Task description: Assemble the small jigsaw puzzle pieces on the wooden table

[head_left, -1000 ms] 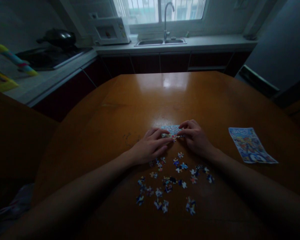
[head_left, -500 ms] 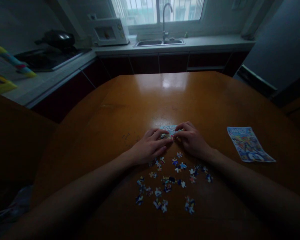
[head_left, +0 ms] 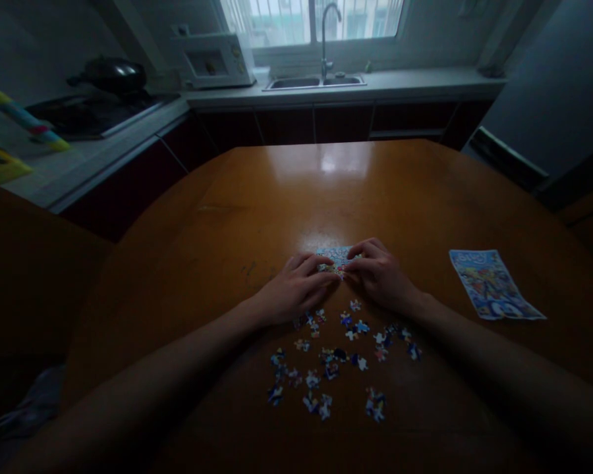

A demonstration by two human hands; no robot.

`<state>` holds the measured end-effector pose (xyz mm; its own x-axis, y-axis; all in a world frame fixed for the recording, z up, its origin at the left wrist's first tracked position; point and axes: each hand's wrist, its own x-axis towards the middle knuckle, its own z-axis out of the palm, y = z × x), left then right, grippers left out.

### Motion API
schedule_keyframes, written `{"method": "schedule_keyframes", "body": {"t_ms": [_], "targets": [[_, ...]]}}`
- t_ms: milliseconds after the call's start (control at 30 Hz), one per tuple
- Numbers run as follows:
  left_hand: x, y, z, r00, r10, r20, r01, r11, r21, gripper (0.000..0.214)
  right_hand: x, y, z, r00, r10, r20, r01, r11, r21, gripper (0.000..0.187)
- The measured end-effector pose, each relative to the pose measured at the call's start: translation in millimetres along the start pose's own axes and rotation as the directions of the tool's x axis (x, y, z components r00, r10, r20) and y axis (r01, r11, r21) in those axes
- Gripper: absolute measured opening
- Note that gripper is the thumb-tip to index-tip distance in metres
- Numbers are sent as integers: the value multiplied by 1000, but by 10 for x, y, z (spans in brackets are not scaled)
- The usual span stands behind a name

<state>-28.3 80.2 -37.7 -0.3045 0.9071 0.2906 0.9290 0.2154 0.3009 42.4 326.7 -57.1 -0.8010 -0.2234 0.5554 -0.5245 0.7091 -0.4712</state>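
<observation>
A partly joined jigsaw puzzle [head_left: 335, 254], pale blue at its far edge and more colourful nearer me, lies flat on the table between my hands. My left hand [head_left: 301, 284] grips its left side, with bent fingers on the top and the thumb by the near edge. On the right side, my right hand [head_left: 375, 271] has its fingers curled onto the puzzle, fingertips close to the left thumb at the near edge. Whether a single piece sits between the fingertips is too small to tell. Loose jigsaw pieces [head_left: 312, 379] are scattered nearer to me, several in small heaps.
The wooden table [head_left: 257, 191] has a wide rounded top. A creased printed picture sheet [head_left: 494, 283] lies to the right. Beyond the table are a counter with a sink [head_left: 294, 83], a microwave [head_left: 212, 62] and, at left, a pan [head_left: 116, 76] on the stove.
The hands stay at the puzzle with only a slight shift of the fingers; the left thumb has drawn in a little at the near edge. Loose pieces and sheet have not moved.
</observation>
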Motion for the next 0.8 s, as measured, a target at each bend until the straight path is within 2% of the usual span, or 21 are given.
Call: {"method": "schedule_keyframes", "body": {"t_ms": [133,300,600,800], "targets": [[16,-5,-11,997,-30,-67,22,994,-110,30,12,22,-27,993,58,-99,-56,998,23,21],[23,-35,-7,983,-90,-157,58,979,-197,25,13,34,-34,993,74,-95,-71,997,38,27],[16,-55,-2,975,-118,-187,70,967,-244,23,21,24,-55,996,59,-65,-56,998,35,25],[12,-65,12,974,-129,-185,80,965,-251,23,25,6,-76,995,51,-89,-47,998,47,26]]}}
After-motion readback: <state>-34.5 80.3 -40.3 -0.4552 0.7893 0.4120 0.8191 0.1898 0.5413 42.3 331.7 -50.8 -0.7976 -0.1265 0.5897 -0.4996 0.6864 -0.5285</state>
